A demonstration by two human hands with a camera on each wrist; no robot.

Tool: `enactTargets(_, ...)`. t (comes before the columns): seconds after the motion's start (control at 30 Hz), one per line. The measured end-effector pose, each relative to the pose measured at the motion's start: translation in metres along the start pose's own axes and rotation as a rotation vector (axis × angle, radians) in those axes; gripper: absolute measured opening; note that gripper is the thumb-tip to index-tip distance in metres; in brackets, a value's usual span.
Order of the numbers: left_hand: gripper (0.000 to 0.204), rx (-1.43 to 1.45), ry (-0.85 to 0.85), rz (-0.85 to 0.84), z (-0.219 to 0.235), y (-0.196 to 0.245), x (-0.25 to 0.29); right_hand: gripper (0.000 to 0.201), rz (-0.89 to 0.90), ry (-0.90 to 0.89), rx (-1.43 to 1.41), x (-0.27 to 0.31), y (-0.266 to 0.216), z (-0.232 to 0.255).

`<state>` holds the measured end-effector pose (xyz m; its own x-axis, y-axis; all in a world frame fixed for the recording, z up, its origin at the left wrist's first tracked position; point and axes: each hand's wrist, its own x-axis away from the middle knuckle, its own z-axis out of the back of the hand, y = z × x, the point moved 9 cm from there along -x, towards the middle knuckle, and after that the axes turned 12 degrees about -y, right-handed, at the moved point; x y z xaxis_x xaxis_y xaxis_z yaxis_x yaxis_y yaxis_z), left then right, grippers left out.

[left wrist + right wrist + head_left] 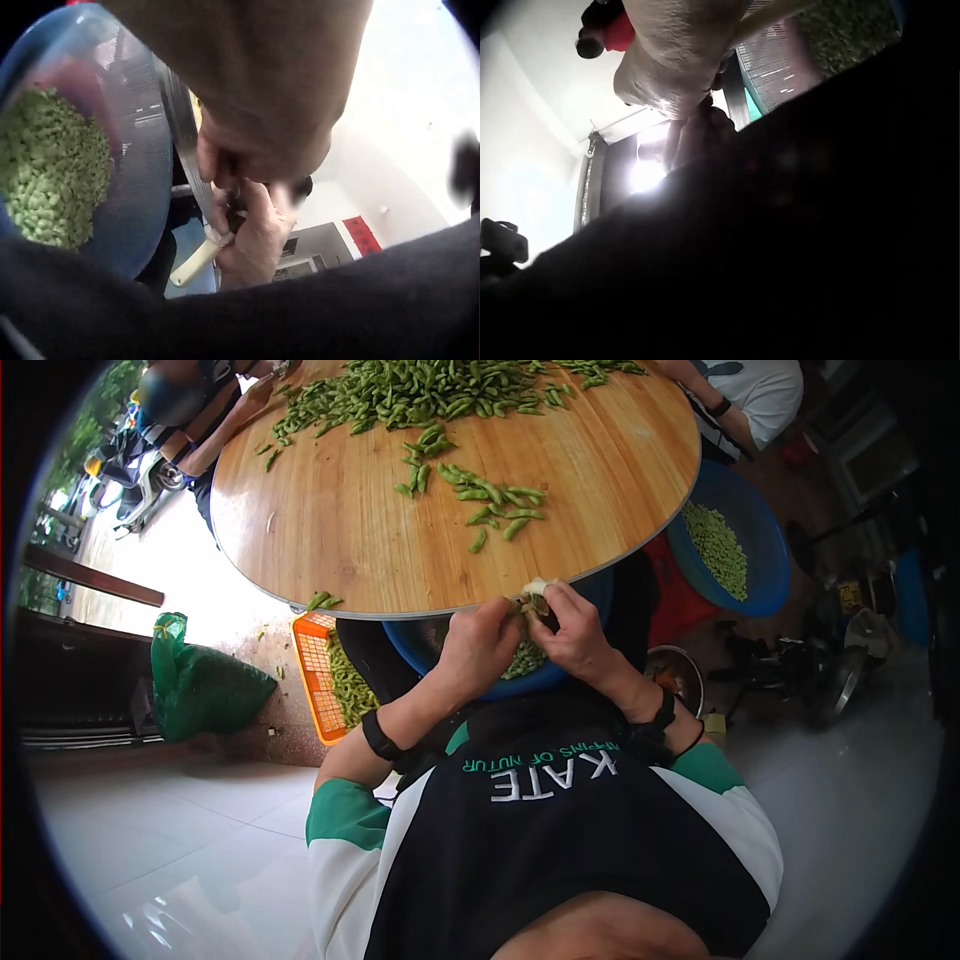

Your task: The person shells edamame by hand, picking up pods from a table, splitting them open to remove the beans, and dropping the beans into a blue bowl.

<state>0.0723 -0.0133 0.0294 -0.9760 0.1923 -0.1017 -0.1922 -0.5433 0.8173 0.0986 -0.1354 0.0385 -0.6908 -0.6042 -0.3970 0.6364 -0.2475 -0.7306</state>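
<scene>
In the head view both hands meet at the near edge of a round wooden table point(350, 550), above a blue basin point(405, 645) partly filled with shelled green beans point(524, 660). The left hand point(478, 645) has its fingers curled in at a small greenish-brown pod point(527, 603) between the two hands. Close against it, the right hand point(578, 635) grips a pale piece, seen in the left wrist view as a cream-coloured handle point(195, 262) sticking out of the fist. The handle's other end is hidden. Loose soybean pods point(495, 500) lie on the tabletop beyond the hands.
A large heap of pods point(400, 390) covers the table's far side, where two other people sit. An orange basket point(318, 690) of pods stands at the left, beside a green bag point(200, 680). A second blue basin point(765, 550) with shelled beans is at the right.
</scene>
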Motion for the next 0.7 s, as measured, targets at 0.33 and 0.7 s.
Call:
enactTargets(0.33, 0.007, -0.552, -0.305, 0.081, 0.045, -0.001, 0.049, 0.028, 0.156, -0.095, 0.224, 0.01, -0.004, -0.009)
enactTargets(0.7, 0.012, -0.453, 0.003, -0.22, 0.051, 0.025, -0.057, 0.027, 0.027, -0.183, -0.024, 0.007, 0.003, -0.009)
